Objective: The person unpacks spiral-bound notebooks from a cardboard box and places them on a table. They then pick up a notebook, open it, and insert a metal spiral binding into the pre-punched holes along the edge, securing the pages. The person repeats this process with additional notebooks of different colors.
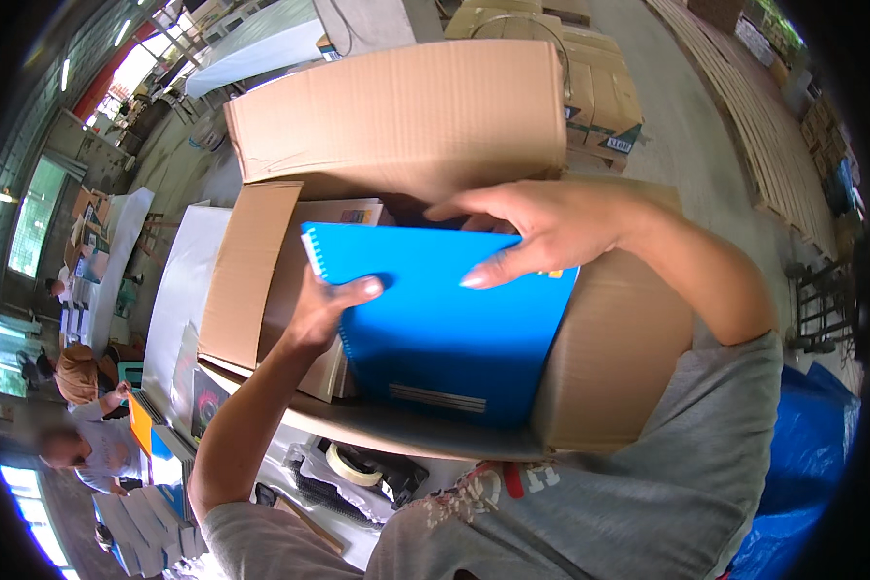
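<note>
A blue spiral-bound notebook [445,329] is held partly inside an open cardboard box [609,358], its white coil along the left edge. My left hand [321,302] grips that coil edge, thumb on the cover and fingers hidden behind. At the upper right, my right hand [541,227] reaches over the top edge with its thumb on the cover; its index finger stretches left and the other fingers are mostly hidden behind. Beside the notebook, in the left part of the box, stand white-covered books or pads [343,213]. The box flaps are folded outward.
The box stands on a white table [179,280]. A roll of tape [353,466] and black plastic lie at its near side. Closed cartons [599,92] are stacked beyond. At lower left a person [92,449] is by stacked notebooks [150,522]. Blue sheeting [802,474] hangs at right.
</note>
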The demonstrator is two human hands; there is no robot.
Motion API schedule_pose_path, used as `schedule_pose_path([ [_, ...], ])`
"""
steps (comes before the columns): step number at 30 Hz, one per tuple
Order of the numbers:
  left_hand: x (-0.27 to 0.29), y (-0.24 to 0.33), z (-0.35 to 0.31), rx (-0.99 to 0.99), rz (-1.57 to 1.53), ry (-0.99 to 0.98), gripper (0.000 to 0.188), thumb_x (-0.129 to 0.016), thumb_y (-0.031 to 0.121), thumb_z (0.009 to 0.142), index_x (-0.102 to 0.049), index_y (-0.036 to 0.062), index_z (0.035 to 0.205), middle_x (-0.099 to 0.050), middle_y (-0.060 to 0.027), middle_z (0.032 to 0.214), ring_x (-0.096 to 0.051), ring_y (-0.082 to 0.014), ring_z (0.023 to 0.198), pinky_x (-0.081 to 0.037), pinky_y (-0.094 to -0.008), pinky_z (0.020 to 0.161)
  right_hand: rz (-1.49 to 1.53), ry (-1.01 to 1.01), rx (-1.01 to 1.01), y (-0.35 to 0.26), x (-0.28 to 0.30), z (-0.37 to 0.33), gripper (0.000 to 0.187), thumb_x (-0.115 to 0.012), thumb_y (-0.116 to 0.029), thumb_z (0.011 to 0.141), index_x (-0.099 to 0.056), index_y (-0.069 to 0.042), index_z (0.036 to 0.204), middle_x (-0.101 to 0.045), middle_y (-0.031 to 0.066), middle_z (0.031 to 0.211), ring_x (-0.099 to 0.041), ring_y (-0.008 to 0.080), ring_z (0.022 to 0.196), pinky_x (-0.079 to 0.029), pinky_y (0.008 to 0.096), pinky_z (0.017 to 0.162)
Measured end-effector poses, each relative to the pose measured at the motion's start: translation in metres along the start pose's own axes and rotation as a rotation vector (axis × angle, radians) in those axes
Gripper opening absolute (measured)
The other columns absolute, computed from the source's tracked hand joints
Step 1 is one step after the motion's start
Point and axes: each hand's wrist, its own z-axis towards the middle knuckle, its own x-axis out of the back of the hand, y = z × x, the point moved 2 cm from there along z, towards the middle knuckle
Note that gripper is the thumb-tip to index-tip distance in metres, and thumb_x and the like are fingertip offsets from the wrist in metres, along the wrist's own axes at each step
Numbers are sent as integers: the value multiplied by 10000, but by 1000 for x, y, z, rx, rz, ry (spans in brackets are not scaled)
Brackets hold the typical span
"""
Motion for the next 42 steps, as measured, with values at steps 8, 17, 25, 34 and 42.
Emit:
schedule_pose_path([
  [8, 19, -16, -44, -293, -342, -156, 375, -605, 360, 821, -466, 54, 989, -549, -120, 898, -558, -224, 921, -491, -351, 817, 224, -15, 258, 54, -14, -51, 744, -634, -321, 845, -249, 12, 1388, -388, 260, 1342, -448, 309, 1216, -395, 362, 988],
  [17, 13, -10, -59, -407, -373, -131, 294, -509, 342, 915, -511, 48, 911, -550, -113, 812, -587, -265, 834, -487, -390, 796, -298, 36, 156, 38, 13, -1, 402, -542, -222, 883, -513, -7, 1221, -643, 173, 1024, -624, 255, 936, -483, 329, 788],
  [25, -6, -7, -71, -373, -196, 265, 758, -818, 320, 512, -433, 47, 1106, -527, -56, 938, -537, -190, 900, -439, -319, 825, 260, -102, 550, 51, -27, -39, 930, -688, -477, 748, -202, -32, 1405, -407, 180, 1326, -447, 295, 1190, -421, 402, 942],
  [34, -34, 52, -78, -470, -161, 424, 713, -835, 257, 491, -506, 15, 1076, -588, -82, 954, -563, -182, 866, -469, -319, 757, 12, 899, 733, 19, -87, -72, 996, -773, -85, 663, -121, -54, 1416, -266, 209, 1390, -399, 317, 1232, -422, 416, 964],
  [42, -52, 206, -129, -893, -86, 572, 372, -755, 206, 684, -614, -12, 951, -650, -128, 869, -632, -195, 761, -515, -324, 706, 513, 704, 851, -44, -46, -80, 509, -735, -121, 729, -474, 5, 1147, -597, 137, 1010, -615, 193, 888, -524, 298, 767],
])
